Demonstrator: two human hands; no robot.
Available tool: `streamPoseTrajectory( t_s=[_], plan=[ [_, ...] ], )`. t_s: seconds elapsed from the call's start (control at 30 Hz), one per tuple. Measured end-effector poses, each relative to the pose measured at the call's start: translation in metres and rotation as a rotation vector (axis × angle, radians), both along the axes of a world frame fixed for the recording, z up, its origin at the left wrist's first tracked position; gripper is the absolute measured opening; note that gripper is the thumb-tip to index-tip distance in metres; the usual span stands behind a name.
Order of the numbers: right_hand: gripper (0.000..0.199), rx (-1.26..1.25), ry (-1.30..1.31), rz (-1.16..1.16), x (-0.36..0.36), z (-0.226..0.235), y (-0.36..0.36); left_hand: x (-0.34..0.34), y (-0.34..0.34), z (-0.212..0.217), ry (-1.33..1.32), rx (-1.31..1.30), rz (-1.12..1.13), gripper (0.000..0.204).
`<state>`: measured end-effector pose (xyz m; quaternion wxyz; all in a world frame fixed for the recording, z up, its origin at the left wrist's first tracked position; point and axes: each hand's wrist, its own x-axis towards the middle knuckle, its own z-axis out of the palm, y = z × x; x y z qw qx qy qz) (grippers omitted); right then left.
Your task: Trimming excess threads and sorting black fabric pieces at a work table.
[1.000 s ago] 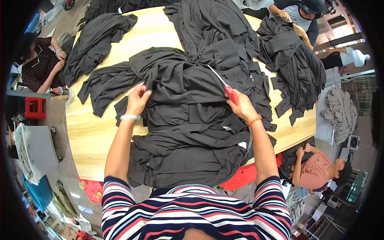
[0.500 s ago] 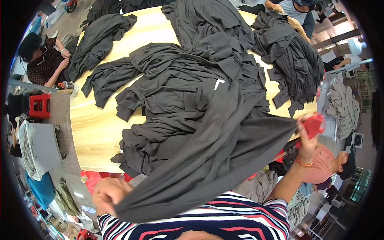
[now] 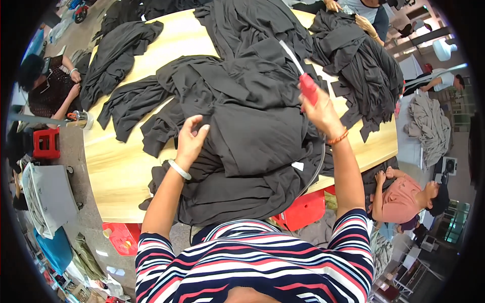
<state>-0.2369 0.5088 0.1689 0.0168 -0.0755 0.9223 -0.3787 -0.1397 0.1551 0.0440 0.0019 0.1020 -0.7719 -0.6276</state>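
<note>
Sitting at the far left, a person in dark clothes point(image 3: 48, 91) is working beside a red stool point(image 3: 46, 143). Bare wooden table point(image 3: 113, 166) is showing along the near-left edge. The left hand point(image 3: 191, 139) is resting half-open, fingers curled, on the top dark garment point(image 3: 252, 134) of a heap at the table's middle. A small white label point(image 3: 298, 166) is showing near its lower right corner. The right hand point(image 3: 319, 112) is gripping a red-handled tool point(image 3: 307, 87); its tip is hard to make out. A thin cord point(image 3: 317, 169) is trailing downward.
</note>
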Motion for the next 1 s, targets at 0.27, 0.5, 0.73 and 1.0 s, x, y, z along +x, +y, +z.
streamPoseTrajectory(
  t_s=[0.27,0.5,0.73,1.0],
  plan=[
    [0.033,0.295,-0.231,0.096,0.069,0.02,-0.023,-0.069,0.054,0.005,0.256,-0.484,-0.1,0.046],
    [0.036,0.403,-0.393,0.318,0.087,0.021,-0.052,-0.124,0.065,-0.033,-0.093,-0.404,-0.034,0.032],
    [0.027,0.414,-0.336,0.298,0.044,0.009,-0.067,-0.119,0.058,-0.043,-0.07,0.01,0.002,0.025],
    [0.033,0.371,-0.491,0.45,0.054,0.021,-0.073,-0.089,0.042,-0.048,0.4,-0.521,-0.084,0.029]
  ],
)
